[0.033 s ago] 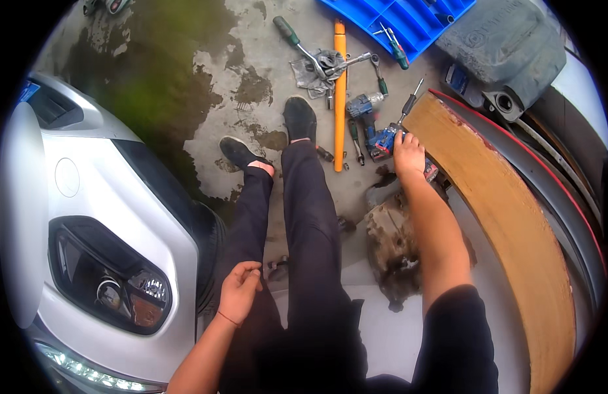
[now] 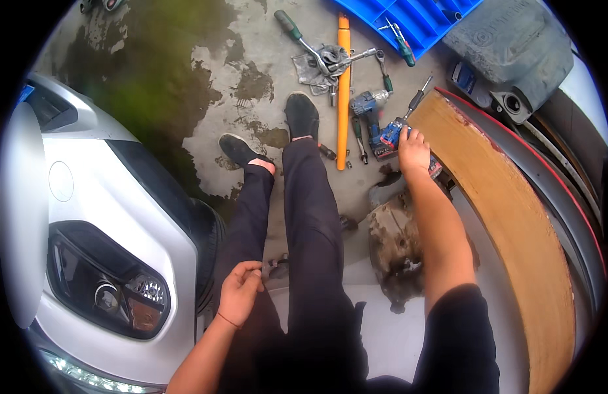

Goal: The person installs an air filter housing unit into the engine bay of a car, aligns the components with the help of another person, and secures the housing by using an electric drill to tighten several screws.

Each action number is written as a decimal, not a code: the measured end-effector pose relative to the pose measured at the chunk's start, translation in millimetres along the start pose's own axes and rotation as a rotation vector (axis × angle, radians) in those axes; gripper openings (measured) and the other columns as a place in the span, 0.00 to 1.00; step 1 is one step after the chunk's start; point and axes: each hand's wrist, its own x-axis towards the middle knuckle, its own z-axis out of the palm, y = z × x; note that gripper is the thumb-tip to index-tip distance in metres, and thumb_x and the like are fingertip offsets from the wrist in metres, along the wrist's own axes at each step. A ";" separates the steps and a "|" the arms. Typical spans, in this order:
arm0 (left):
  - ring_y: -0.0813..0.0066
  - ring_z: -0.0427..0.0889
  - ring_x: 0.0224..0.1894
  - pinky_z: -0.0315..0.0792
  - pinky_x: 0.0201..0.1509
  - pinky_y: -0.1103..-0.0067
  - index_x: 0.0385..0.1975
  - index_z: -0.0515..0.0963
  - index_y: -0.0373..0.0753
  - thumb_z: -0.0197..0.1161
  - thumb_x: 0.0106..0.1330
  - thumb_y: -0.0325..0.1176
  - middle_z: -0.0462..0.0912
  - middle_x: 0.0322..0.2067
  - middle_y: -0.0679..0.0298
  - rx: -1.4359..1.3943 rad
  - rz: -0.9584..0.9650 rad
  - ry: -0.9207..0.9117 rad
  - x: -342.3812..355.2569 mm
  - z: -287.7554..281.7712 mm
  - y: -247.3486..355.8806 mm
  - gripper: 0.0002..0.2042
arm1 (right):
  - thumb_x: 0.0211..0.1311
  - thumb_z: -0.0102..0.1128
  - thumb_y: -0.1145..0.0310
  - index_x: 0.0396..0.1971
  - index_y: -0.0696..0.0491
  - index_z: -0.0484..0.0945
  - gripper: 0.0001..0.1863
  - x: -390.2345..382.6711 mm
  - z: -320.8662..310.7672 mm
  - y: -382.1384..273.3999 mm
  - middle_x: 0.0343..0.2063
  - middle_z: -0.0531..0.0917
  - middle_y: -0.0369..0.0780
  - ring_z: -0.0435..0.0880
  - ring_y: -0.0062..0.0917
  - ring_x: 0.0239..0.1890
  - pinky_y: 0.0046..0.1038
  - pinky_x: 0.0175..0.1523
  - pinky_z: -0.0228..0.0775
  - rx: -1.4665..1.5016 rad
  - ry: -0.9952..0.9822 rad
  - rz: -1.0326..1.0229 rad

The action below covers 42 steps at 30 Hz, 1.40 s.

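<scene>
Reaching out over the concrete, the right hand [image 2: 414, 150] closes its fingers on a blue cordless drill [image 2: 385, 139] lying beside the wooden board [image 2: 507, 217], among tools spread within arm's reach of the seated person. The left hand [image 2: 240, 291] rests on the thigh, fingers curled around something small and dark, perhaps a bolt. A blue tray [image 2: 419, 23] farther out holds a few screwdrivers [image 2: 401, 39].
</scene>
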 end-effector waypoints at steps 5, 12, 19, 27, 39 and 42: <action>0.87 0.73 0.33 0.66 0.38 0.87 0.49 0.77 0.37 0.57 0.73 0.29 0.77 0.30 0.72 -0.054 -0.047 -0.018 22.5 20.6 28.1 0.09 | 0.69 0.48 0.68 0.67 0.47 0.66 0.26 44.1 32.9 -12.4 0.52 0.75 0.40 0.76 0.32 0.54 0.35 0.51 0.73 0.039 -0.061 0.086; 0.82 0.74 0.36 0.71 0.43 0.82 0.53 0.74 0.36 0.56 0.72 0.28 0.76 0.36 0.67 -0.135 0.234 -0.121 65.4 68.5 62.1 0.12 | 0.60 0.58 0.69 0.57 0.53 0.72 0.23 6.8 21.9 -32.9 0.64 0.69 0.45 0.69 0.39 0.64 0.42 0.64 0.65 0.384 0.118 0.123; 0.70 0.78 0.44 0.73 0.52 0.76 0.50 0.76 0.33 0.61 0.64 0.31 0.74 0.44 0.59 0.251 0.599 -0.278 133.2 218.0 114.9 0.16 | 0.61 0.60 0.71 0.51 0.58 0.77 0.18 -150.0 -34.8 -51.0 0.47 0.82 0.46 0.84 0.32 0.46 0.31 0.51 0.76 1.555 -0.138 0.252; 0.50 0.64 0.70 0.62 0.72 0.68 0.75 0.43 0.33 0.57 0.63 0.39 0.54 0.71 0.40 0.961 0.446 -0.193 149.4 273.8 100.9 0.42 | 0.62 0.59 0.73 0.50 0.61 0.77 0.17 -289.1 17.6 -27.8 0.38 0.85 0.41 0.83 0.23 0.38 0.25 0.43 0.75 1.621 -0.535 0.635; 0.47 0.74 0.57 0.70 0.62 0.61 0.66 0.63 0.36 0.56 0.62 0.31 0.73 0.56 0.47 0.855 0.516 0.361 26.6 -28.7 -11.9 0.30 | 0.66 0.59 0.71 0.52 0.60 0.75 0.17 -298.6 -85.6 -28.4 0.39 0.84 0.39 0.83 0.20 0.35 0.22 0.37 0.73 1.816 -0.601 0.468; 0.46 0.76 0.55 0.72 0.58 0.58 0.65 0.63 0.35 0.55 0.62 0.31 0.73 0.53 0.47 0.768 0.495 0.499 -37.1 -58.0 -48.6 0.28 | 0.66 0.57 0.71 0.52 0.60 0.75 0.17 -295.7 -143.3 -11.3 0.39 0.85 0.39 0.84 0.21 0.35 0.22 0.38 0.74 1.831 -0.539 0.409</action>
